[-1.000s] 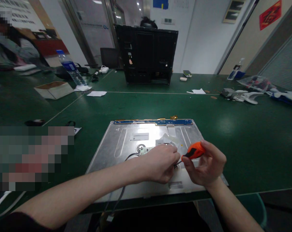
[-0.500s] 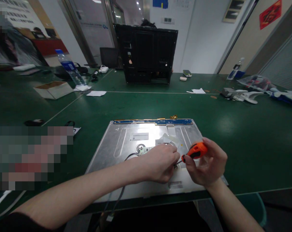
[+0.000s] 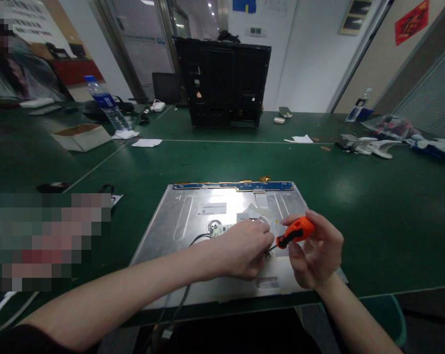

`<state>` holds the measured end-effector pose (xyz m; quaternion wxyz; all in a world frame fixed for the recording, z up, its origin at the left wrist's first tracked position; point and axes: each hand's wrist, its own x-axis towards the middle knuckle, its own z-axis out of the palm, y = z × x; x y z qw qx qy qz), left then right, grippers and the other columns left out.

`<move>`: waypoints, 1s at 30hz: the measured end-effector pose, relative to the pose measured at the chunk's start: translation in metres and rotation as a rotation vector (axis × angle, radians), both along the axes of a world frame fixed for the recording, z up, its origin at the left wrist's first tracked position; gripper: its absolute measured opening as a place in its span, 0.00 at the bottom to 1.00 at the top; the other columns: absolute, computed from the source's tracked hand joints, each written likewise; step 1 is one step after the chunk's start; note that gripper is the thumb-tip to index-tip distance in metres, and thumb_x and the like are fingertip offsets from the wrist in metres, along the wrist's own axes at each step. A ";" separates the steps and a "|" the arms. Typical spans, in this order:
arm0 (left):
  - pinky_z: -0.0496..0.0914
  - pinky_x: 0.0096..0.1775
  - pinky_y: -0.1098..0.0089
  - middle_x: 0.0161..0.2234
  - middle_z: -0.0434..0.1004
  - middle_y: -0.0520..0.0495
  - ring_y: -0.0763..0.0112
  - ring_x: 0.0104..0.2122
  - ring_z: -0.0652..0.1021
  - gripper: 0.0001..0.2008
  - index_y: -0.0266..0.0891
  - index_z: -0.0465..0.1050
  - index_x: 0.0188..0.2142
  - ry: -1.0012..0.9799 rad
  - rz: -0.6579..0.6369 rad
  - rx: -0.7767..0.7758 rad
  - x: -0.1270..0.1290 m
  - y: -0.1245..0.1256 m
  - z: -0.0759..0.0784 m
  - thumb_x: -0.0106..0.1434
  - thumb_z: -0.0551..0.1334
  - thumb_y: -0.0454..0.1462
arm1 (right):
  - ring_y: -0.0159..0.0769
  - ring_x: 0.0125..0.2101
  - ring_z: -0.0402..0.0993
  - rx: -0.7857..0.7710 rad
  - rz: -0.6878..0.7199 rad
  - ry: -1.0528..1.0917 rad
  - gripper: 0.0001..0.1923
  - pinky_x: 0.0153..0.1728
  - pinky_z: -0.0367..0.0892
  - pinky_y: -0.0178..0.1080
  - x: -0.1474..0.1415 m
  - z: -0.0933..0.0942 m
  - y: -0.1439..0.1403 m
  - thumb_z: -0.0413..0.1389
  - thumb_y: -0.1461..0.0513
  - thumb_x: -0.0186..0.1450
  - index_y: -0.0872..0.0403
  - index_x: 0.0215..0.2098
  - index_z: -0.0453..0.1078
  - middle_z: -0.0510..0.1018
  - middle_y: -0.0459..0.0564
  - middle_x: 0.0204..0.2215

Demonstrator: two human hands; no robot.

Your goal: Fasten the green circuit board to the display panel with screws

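A flat silver metal panel (image 3: 192,221) with a blue circuit strip (image 3: 233,186) along its far edge lies on the green table in front of me. My left hand (image 3: 244,248) rests curled on the panel's middle, pinching something small that I cannot make out, beside a small round board (image 3: 217,228). My right hand (image 3: 316,250) grips an orange-handled screwdriver (image 3: 295,231), its tip pointing down-left to the spot under my left fingers. A dark cable (image 3: 181,300) runs from the panel off the near table edge.
A black monitor back shell (image 3: 224,83) stands upright at the far middle. A cardboard box (image 3: 82,136), a water bottle (image 3: 106,103) and paper scraps lie at far left; white plastic parts (image 3: 377,146) at far right. A person sits at far left.
My right-hand fingers have shifted around the screwdriver handle, turning it slightly. My left hand and the panel have stayed put.
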<state>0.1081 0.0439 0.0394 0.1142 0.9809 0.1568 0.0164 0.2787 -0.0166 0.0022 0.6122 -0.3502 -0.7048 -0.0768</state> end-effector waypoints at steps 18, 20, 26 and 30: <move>0.70 0.33 0.64 0.34 0.74 0.40 0.61 0.32 0.75 0.02 0.36 0.69 0.30 0.004 0.002 -0.048 0.000 -0.001 0.005 0.55 0.60 0.31 | 0.33 0.30 0.73 0.197 -0.171 -0.111 0.37 0.23 0.74 0.34 -0.002 0.005 0.008 0.60 0.62 0.63 0.54 0.67 0.53 0.71 0.50 0.42; 0.71 0.34 0.63 0.35 0.74 0.40 0.60 0.34 0.75 0.04 0.35 0.70 0.33 0.004 0.005 -0.043 0.000 -0.001 0.004 0.56 0.60 0.31 | 0.33 0.29 0.73 0.171 -0.113 -0.101 0.37 0.23 0.74 0.35 -0.001 0.005 0.009 0.60 0.62 0.63 0.53 0.67 0.53 0.72 0.50 0.42; 0.72 0.36 0.63 0.37 0.75 0.40 0.60 0.35 0.75 0.10 0.35 0.71 0.39 -0.030 0.014 -0.059 -0.001 -0.002 0.002 0.55 0.60 0.31 | 0.38 0.32 0.76 0.040 0.027 -0.030 0.32 0.25 0.75 0.40 0.000 0.004 0.003 0.53 0.64 0.65 0.52 0.67 0.53 0.74 0.54 0.40; 0.72 0.36 0.64 0.36 0.75 0.40 0.61 0.34 0.75 0.10 0.35 0.71 0.38 -0.044 0.005 -0.057 -0.001 -0.001 0.001 0.55 0.61 0.31 | 0.36 0.29 0.74 0.043 0.009 -0.020 0.33 0.26 0.75 0.40 -0.002 0.005 0.002 0.54 0.65 0.64 0.52 0.67 0.54 0.74 0.53 0.40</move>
